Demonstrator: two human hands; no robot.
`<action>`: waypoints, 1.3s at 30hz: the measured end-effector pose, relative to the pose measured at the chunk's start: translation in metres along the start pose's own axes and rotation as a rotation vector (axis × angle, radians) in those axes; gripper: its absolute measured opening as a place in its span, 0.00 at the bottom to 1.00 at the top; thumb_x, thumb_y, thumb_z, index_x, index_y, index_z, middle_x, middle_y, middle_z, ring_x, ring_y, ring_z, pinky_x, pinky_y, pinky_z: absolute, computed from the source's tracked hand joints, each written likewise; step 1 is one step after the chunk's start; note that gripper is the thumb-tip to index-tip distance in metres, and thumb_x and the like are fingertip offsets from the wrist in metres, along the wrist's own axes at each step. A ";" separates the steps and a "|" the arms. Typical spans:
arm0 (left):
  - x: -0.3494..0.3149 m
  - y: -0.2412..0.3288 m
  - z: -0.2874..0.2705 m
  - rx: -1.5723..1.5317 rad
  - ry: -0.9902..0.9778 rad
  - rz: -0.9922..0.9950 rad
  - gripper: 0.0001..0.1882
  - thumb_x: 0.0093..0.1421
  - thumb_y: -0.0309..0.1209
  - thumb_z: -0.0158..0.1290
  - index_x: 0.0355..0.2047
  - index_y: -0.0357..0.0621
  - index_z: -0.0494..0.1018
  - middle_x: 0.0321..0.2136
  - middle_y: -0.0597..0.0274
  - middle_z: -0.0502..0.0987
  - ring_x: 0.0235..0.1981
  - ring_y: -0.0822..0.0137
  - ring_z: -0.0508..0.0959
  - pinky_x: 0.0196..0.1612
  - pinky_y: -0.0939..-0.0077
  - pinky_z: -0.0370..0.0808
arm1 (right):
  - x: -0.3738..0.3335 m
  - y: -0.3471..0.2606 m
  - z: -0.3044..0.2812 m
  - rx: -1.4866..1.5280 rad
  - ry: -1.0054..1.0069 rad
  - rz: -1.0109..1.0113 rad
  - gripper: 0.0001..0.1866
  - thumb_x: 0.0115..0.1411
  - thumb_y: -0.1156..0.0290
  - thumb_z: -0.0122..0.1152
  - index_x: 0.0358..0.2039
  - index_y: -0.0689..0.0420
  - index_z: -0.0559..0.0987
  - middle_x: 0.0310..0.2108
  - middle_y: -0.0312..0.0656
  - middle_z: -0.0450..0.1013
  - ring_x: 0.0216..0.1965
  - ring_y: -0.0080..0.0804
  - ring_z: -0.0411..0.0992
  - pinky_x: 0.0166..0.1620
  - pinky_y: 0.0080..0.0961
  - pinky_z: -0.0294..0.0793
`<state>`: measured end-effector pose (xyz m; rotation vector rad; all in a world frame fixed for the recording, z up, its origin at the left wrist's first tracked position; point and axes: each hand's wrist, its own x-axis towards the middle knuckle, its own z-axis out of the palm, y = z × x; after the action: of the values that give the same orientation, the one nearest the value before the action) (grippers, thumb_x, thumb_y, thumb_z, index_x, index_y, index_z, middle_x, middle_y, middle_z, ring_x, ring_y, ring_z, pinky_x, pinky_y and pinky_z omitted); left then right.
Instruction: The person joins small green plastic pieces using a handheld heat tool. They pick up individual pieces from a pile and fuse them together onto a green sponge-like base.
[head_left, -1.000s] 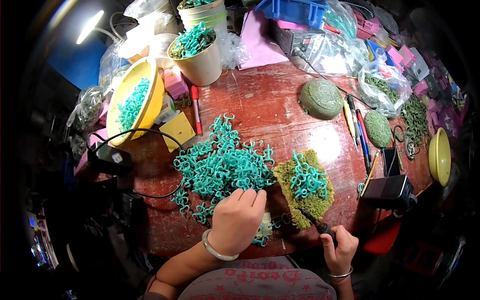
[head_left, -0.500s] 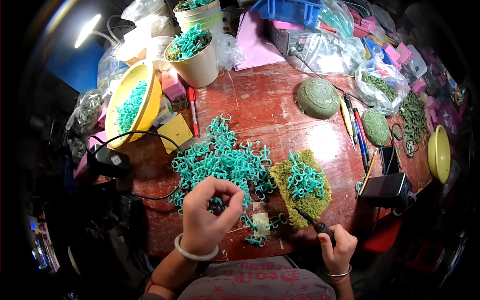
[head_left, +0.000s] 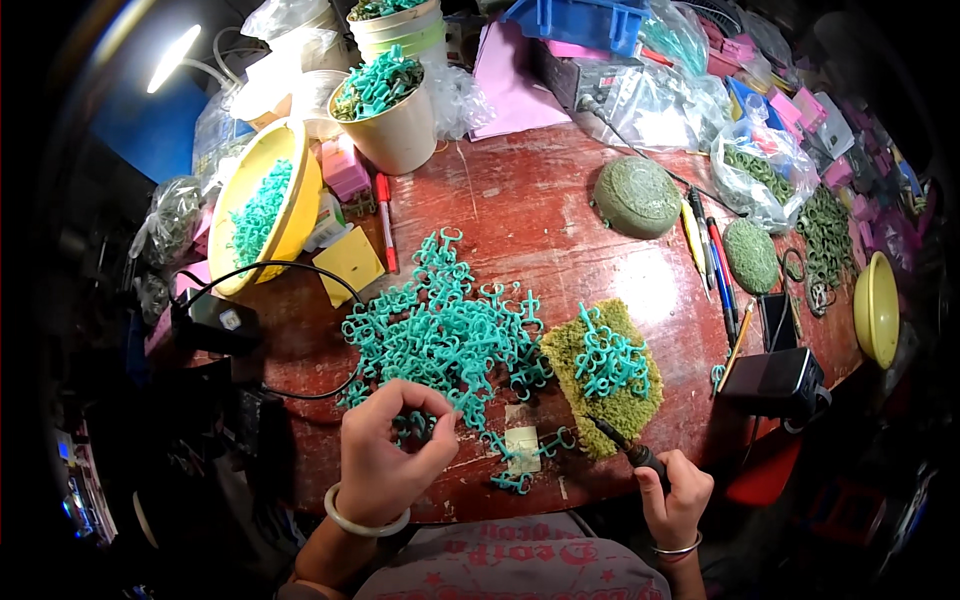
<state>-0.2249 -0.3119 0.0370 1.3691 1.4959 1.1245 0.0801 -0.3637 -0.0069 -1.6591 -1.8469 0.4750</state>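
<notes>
The left hand [head_left: 390, 455], a smooth pale bangle [head_left: 366, 514] at its wrist, curls its thumb and forefinger into a ring beside the lower edge of a heap of teal pieces [head_left: 420, 330]. The fingertips meet or nearly meet; whether they pinch a small piece cannot be told at this size. The pieces look like glossy wax or plastic, thin and curved into little hooks and branched stems, tangled together on the scuffed red table [head_left: 500, 210]. The right hand [head_left: 678, 498] has its fingers wrapped around the dark, slim handle of a pen-like tool [head_left: 646, 459], whose narrow tip lies over the lower part of a rough, mossy-looking green mat [head_left: 640, 405]. A smaller teal cluster [head_left: 612, 362] sits on that mat. Between hand and mat, a few loose pieces lie around a flat, pale, rectangular patch [head_left: 522, 450].
</notes>
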 end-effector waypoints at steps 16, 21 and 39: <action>-0.012 0.004 0.028 -0.803 -0.375 -0.651 0.22 0.57 0.15 0.58 0.52 0.38 0.68 0.35 0.65 0.73 0.22 0.83 0.66 0.20 0.89 0.59 | 0.000 0.000 -0.001 0.000 -0.005 -0.018 0.19 0.58 0.59 0.68 0.24 0.61 0.73 0.16 0.46 0.64 0.16 0.46 0.66 0.20 0.34 0.62; -0.017 -0.017 0.038 -0.647 -0.439 -0.404 0.21 0.61 0.19 0.55 0.55 0.39 0.70 0.44 0.66 0.73 0.41 0.78 0.71 0.47 0.82 0.70 | 0.000 -0.003 -0.010 -0.038 0.026 -0.031 0.20 0.58 0.58 0.69 0.24 0.61 0.73 0.17 0.45 0.64 0.16 0.46 0.66 0.20 0.34 0.62; -0.020 -0.015 0.043 -0.467 -0.404 -0.251 0.22 0.58 0.15 0.55 0.54 0.39 0.72 0.44 0.67 0.75 0.38 0.83 0.71 0.35 0.88 0.66 | -0.001 -0.013 0.011 0.065 -0.040 -0.149 0.21 0.56 0.55 0.70 0.25 0.60 0.74 0.18 0.41 0.67 0.17 0.40 0.69 0.20 0.30 0.65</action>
<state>-0.1862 -0.3284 0.0100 0.9794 0.9994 0.8976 0.0636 -0.3655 -0.0071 -1.4665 -1.9473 0.5019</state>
